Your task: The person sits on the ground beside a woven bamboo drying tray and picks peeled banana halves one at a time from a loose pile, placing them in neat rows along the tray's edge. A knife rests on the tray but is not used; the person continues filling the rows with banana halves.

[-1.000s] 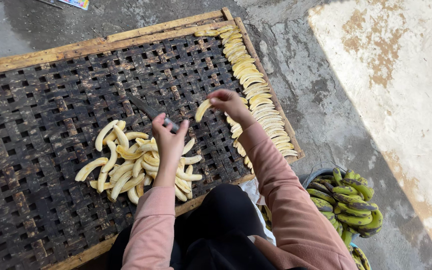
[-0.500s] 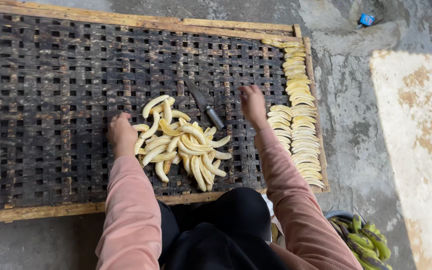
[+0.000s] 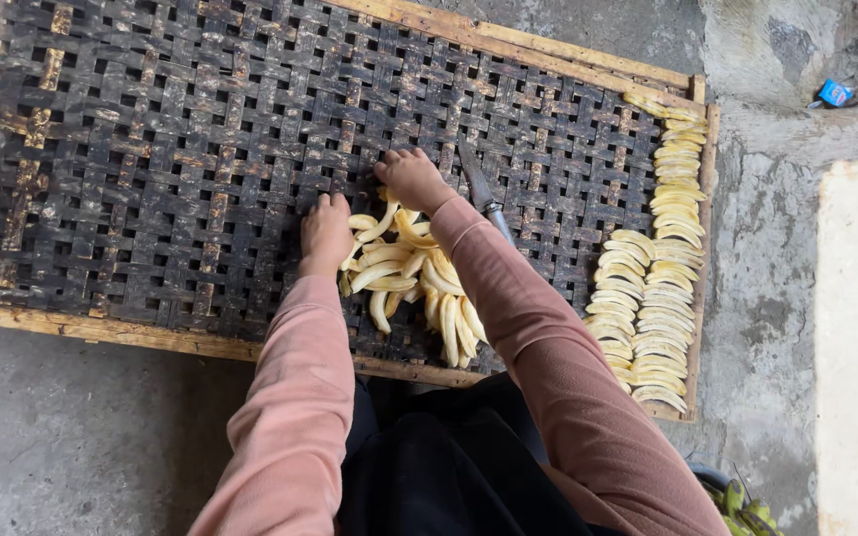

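Note:
A loose pile of peeled yellow bananas lies on a dark woven drying rack, near its front edge. My left hand rests palm down on the rack, touching the pile's left side. My right hand sits knuckles up at the pile's far edge, fingers curled down over the top pieces; whether it grips one is hidden. Both arms wear pink sleeves. A dark-handled knife lies on the rack just right of my right hand.
Peeled bananas are laid in neat rows along the rack's right side. The rack has a wooden frame and sits on a concrete floor. Green bananas show at the bottom right, and a small blue scrap lies at the top right.
My right hand has moved left from near the rows to the pile's far edge. My left hand has closed in against the pile's left side. The view has shifted.

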Motion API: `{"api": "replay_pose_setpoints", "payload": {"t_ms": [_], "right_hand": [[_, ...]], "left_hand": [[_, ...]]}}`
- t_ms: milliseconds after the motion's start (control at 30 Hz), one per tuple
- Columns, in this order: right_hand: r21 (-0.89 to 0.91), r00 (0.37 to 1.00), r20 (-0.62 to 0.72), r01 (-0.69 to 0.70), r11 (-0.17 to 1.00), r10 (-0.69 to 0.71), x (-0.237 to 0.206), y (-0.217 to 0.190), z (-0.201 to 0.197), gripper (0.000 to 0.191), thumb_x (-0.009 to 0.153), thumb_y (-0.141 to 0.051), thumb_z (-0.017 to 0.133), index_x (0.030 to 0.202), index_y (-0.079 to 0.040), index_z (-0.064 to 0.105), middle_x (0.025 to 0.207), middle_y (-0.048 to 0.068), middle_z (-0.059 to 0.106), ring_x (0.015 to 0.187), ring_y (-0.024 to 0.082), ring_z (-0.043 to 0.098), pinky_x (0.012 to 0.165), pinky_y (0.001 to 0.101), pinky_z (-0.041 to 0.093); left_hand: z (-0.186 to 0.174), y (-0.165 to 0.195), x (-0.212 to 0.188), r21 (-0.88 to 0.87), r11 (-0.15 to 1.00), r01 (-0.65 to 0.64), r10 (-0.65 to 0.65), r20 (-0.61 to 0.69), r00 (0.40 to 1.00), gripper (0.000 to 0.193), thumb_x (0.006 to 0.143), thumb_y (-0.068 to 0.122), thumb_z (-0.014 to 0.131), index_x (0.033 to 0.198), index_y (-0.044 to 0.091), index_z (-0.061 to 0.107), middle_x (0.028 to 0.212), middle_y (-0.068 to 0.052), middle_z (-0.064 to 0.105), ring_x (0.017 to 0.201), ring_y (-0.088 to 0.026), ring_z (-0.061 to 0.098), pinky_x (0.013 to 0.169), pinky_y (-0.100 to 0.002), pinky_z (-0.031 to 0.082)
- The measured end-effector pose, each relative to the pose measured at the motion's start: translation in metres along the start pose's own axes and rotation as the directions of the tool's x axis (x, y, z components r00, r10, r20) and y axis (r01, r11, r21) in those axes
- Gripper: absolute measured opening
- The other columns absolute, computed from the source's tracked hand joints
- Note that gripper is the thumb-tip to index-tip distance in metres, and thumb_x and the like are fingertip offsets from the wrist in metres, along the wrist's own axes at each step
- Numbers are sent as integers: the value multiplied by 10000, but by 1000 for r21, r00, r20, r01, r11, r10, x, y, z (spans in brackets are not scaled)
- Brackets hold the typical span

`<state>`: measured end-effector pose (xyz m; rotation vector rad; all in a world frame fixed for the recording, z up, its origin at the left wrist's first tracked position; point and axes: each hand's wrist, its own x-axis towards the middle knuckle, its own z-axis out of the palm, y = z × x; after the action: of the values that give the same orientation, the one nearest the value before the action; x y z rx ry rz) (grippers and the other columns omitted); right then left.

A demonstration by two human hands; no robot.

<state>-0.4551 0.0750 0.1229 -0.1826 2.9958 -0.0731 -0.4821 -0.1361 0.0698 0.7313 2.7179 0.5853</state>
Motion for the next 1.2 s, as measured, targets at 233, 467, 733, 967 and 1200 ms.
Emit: {"api": "replay_pose_setpoints", "payload": {"t_ms": [233,467,733,967,1200], "right_hand": [[690,904,-338,49,722,261,-18,-18,-30,146,933,-120,729,1072,-91,693,1045,66,728,990,252,719,882,396,589],[719,848,214,199,-666,485,-108,19,-41,107,974,-100,688,1075,-63,685,964,83,717,838,196,716,759,361,637],[895,573,268,149,-420,774,-310,175,-11,171,936,-12,693,1103,-20,658,1082,111,733,975,217,758,890,355,660],[991,438,136,-66,-119,888,-396,289,-4,154,925,26,674,1068,2,724,1065,89,768,920,192,729,781,345,612],[737,491,-20,-581,345,871,-406,349,11,133,876,-47,740,989,-83,801,984,111,800,901,208,760,785,324,594]], "left_hand": [[-8,-21,-8,-300,946,121,-65,189,980,540,909,395,778,1294,74,577,1305,-206,674,1203,-385,645,997,-505,529],[-15,43,-30,-6,966,260,-249,266,931,832,781,512,856,1370,17,538,1402,-217,581,1263,-400,592,1005,-505,527],[13,76,-14,15,936,352,-337,326,883,745,766,423,891,1355,90,580,1403,-218,566,1297,-395,541,1028,-486,495],[34,99,9,-294,949,115,-29,282,959,547,842,302,806,1305,67,634,1195,-239,715,1138,-406,685,956,-474,538],[-5,142,42,-573,798,188,-52,246,968,466,937,224,754,1301,-10,582,1177,-152,710,1017,-249,683,870,-403,529]]}}
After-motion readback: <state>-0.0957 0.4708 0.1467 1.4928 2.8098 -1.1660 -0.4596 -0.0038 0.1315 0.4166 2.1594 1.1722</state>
